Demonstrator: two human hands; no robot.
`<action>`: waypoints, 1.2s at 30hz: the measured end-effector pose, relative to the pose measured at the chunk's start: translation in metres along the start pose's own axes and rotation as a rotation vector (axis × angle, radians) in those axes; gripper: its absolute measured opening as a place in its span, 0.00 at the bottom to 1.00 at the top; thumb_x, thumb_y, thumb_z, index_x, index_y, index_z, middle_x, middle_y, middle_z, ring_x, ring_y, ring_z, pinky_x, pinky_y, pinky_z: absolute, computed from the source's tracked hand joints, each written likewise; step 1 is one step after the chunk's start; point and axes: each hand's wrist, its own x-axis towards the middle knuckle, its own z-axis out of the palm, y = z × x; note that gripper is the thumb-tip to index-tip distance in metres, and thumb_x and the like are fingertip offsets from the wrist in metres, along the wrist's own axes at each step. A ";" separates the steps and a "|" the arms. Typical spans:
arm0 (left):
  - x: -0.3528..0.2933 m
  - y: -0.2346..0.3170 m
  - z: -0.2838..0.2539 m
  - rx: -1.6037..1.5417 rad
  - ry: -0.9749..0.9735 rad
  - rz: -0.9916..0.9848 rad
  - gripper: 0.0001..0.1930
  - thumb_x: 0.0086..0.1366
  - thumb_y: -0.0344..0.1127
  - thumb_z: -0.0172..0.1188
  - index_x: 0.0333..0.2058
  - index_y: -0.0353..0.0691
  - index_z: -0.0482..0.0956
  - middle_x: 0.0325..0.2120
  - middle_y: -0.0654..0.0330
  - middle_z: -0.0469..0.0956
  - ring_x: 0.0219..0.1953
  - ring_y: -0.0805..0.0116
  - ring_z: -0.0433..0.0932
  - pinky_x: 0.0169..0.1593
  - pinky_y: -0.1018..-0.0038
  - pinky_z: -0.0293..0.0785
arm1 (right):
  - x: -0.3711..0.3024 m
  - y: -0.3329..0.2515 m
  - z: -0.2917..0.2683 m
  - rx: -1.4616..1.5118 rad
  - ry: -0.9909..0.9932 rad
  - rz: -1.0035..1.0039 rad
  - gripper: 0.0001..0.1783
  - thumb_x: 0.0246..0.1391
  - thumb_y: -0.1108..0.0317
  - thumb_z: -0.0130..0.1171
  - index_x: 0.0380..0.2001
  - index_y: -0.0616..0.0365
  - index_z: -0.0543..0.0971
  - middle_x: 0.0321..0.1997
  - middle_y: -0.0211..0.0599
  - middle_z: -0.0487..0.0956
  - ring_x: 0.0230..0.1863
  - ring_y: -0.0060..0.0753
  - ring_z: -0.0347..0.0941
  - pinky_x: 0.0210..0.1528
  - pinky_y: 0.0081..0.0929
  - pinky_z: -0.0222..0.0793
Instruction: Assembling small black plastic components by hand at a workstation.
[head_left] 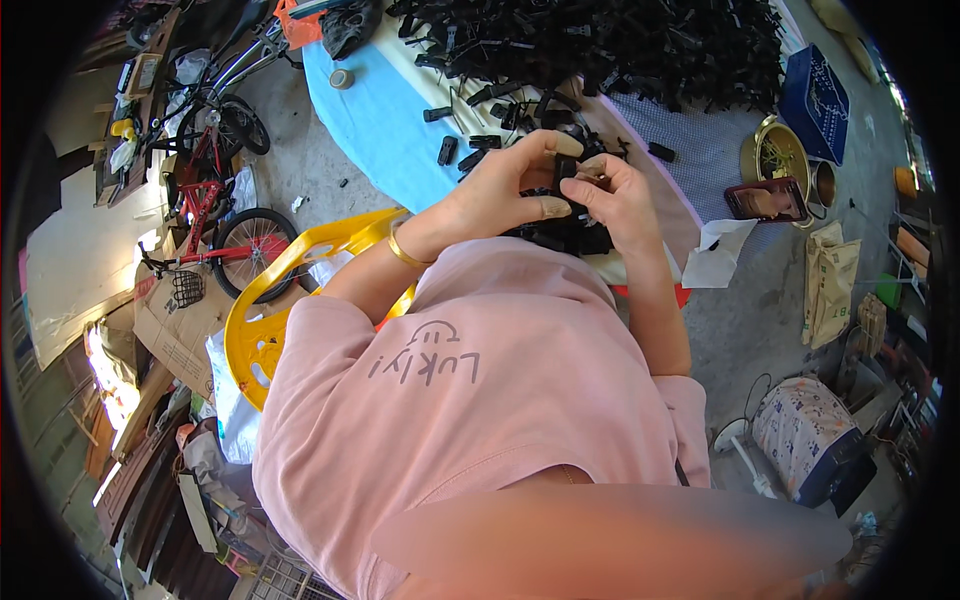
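Note:
Between my hands is a small black plastic part point(565, 175), upright and partly hidden by fingers. My left hand point(505, 190), with a gold bangle at its wrist, pinches it between thumb and fingers from the left. From the right, the thumb and bent fingers of my right hand point(618, 195) press on the same part. More black parts point(565, 236) lie just below my hands, near my lap. Beyond them a large heap of similar black parts point(600, 45) covers the cloth, and a loose black part point(447, 151) lies left of my hands.
A light blue cloth point(350, 120) spreads at the left with a small round tin point(342, 78). To the right are a phone point(766, 200), a white paper point(718, 252), a gold-coloured pot point(750, 160) and a blue basket point(815, 105). A yellow chair point(245, 330) and red bicycle point(205, 205) stand left.

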 end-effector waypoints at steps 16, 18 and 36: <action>-0.002 -0.011 0.002 0.004 0.205 0.016 0.15 0.56 0.21 0.56 0.41 0.36 0.64 0.37 0.56 0.73 0.40 0.72 0.74 0.45 0.77 0.72 | -0.010 -0.003 0.013 -0.049 0.024 -0.118 0.08 0.54 0.70 0.51 0.30 0.63 0.77 0.17 0.23 0.71 0.18 0.08 0.60 0.18 0.09 0.53; -0.002 -0.014 0.004 0.026 0.225 0.068 0.13 0.55 0.22 0.57 0.38 0.34 0.66 0.35 0.58 0.74 0.36 0.75 0.74 0.41 0.79 0.72 | -0.009 -0.001 0.013 -0.041 -0.005 -0.104 0.08 0.54 0.70 0.51 0.30 0.63 0.77 0.16 0.24 0.71 0.18 0.09 0.61 0.18 0.09 0.53; -0.003 0.004 0.006 0.567 0.028 0.033 0.35 0.45 0.27 0.64 0.53 0.41 0.58 0.27 0.52 0.75 0.28 0.60 0.75 0.34 0.71 0.72 | -0.011 0.004 0.009 -0.264 0.086 -0.273 0.10 0.42 0.73 0.63 0.30 0.64 0.77 0.25 0.28 0.76 0.25 0.13 0.67 0.29 0.12 0.64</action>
